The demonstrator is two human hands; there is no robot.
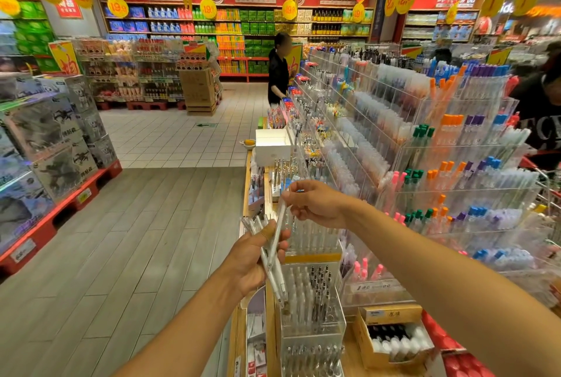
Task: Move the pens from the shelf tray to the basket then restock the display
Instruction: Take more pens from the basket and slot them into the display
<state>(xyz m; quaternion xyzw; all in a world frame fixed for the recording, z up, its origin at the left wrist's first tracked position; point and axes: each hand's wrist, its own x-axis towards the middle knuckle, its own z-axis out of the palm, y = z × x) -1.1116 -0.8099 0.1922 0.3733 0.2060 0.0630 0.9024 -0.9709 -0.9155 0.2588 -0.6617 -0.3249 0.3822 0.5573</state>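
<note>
Left hand (254, 258) grips a bundle of white pens (271, 250), fingers curled round them, while the right hand (314, 204) just above it pinches the top end of one pen (278, 226) from that bundle. Directly below both hands stand clear plastic trays (312, 320) packed with upright white and dark pens. Right of the right hand, tiered clear racks (461, 182) hold rows of coloured-cap pens, and lower right an open cardboard box (391, 337) holds black and white caps.

A slanted bundle of white pens (274, 258) above clear display trays (312, 310).
</note>
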